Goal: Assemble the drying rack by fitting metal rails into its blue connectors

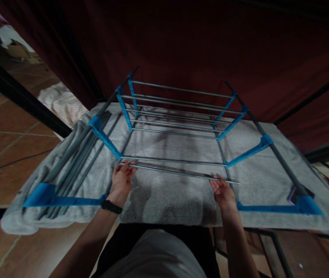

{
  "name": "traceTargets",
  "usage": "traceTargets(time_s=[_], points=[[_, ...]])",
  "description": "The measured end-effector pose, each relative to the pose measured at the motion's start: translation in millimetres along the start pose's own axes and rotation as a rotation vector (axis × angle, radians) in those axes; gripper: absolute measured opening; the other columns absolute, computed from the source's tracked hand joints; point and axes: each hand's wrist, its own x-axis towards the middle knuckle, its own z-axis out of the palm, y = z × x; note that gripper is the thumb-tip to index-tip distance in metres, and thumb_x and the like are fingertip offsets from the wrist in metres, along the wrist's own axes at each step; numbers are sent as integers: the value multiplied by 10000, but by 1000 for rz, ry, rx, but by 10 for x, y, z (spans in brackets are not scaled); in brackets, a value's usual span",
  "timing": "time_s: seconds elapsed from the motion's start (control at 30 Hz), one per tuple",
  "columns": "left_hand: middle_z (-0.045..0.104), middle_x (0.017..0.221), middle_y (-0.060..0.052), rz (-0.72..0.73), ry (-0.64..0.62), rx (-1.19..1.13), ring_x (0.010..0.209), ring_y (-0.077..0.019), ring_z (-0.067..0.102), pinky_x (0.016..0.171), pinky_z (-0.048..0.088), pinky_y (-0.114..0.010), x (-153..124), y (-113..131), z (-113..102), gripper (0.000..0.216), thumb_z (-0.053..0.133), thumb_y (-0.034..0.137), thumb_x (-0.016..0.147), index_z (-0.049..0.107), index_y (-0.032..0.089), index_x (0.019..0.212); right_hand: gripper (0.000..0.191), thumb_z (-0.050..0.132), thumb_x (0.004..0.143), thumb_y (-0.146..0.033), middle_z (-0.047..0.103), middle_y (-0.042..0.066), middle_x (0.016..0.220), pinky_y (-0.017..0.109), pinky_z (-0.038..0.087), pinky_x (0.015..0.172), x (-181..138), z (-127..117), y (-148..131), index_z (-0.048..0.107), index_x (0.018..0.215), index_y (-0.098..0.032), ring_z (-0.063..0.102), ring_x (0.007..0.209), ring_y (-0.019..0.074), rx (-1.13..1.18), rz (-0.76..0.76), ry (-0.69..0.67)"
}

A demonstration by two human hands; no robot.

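A partly built rack [178,123] of grey metal rods and blue plastic connectors lies on a grey towel [167,197]. A loose metal rod [178,172] stretches across the rack's near side. My left hand [121,181], with a black wristband, pinches the rod's left end beside a blue bracket [106,141]. My right hand [224,191] grips the rod near its right end, close to another blue bracket [248,151]. Both hands have their fingers closed round the rod.
Several spare grey rods [71,162] lie bundled along the towel's left side. Blue corner pieces [44,195] [306,202] sit at the near corners. A dark red curtain [210,46] hangs behind. Tiled floor [10,146] lies to the left, with a dark frame [19,96].
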Motion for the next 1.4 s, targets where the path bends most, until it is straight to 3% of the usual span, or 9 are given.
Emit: traceTargets(time_s=[0.33,0.53,0.77,1.03,1.23,1.4], points=[[719,751,-21,-46,-15,-32,639,-114,690,602,544,-206,-33,-30,-12,164,611,16,877,630,155,792,94,701,792,-177,759,-8,868,260,610,848,-30,226,12,688,874,-221,736,850,120,79,8,24],[726,740,-40,-209,-14,15,661,-126,707,685,591,-246,-215,-154,105,185,598,12,884,636,137,753,139,756,761,-229,748,-12,844,285,590,873,-74,430,73,671,871,-226,724,826,125,109,25,-16],[760,855,-62,-363,-169,72,805,-157,744,814,619,-298,-423,-417,208,175,604,2,862,693,146,816,149,762,748,-251,750,-12,844,291,588,846,-112,592,157,655,850,-241,720,821,139,107,-6,-82],[761,902,-62,-435,-215,153,809,-133,741,812,623,-253,-512,-588,141,200,554,5,903,690,146,863,197,780,742,-249,771,-5,888,263,584,804,-127,553,231,654,893,-236,728,846,140,144,-16,-160],[748,892,-61,-472,-194,211,807,-155,751,784,629,-255,-554,-588,143,145,605,46,904,680,166,876,183,807,760,-251,763,-7,845,260,585,782,-148,554,223,649,849,-235,727,811,138,196,-16,-158],[748,955,-108,-478,-213,279,874,-158,752,783,615,-242,-599,-563,162,179,522,70,961,653,158,877,165,802,785,-274,751,-15,828,257,585,785,-117,567,220,643,814,-237,717,788,132,201,4,-163]])
